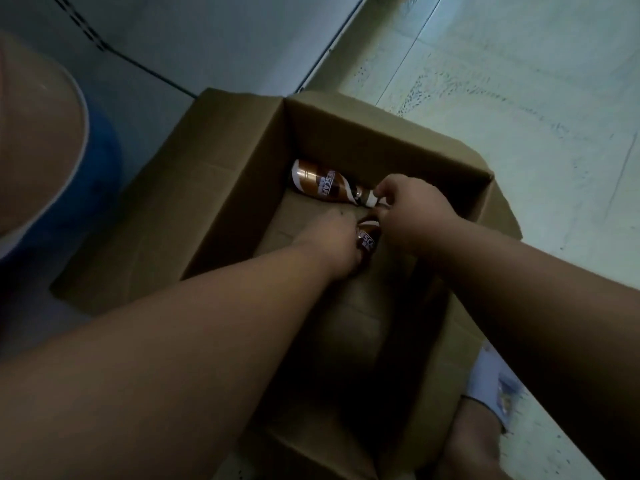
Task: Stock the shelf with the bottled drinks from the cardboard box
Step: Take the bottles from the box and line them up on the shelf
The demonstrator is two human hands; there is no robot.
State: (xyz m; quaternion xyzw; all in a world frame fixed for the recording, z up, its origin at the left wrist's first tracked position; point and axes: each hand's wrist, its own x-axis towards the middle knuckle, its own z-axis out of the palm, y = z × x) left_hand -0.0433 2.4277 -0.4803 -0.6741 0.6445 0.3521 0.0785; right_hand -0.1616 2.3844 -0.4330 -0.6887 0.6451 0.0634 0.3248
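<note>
Two brown plastic coffee bottles with white-lettered labels are found inside the open brown cardboard box (pixel 242 188). The far bottle (pixel 322 183) lies on its side against the box's far wall, its neck pointing right. The near bottle (pixel 367 241) is partly covered by both hands, and only a strip of its label is seen. The left hand (pixel 332 244) is closed around the near bottle's body. The right hand (pixel 412 216) is bent at the far bottle's neck, fingertips pinched at the cap end; whether the cap is actually gripped cannot be told. The two hands are close together, nearly touching.

The box floor is otherwise bare cardboard, leaving free room to the left of the hands. All four flaps are folded outward, so the opening is unobstructed. The box stands on a pale greenish tiled floor (pixel 519 116), speckled with dark marks. A pale wall panel (pixel 207 39) runs along the upper left.

A blurred tan and blue shape (pixel 52 161) at the left edge is cut off and not identifiable. The scene is dim; label text is only partly legible.
</note>
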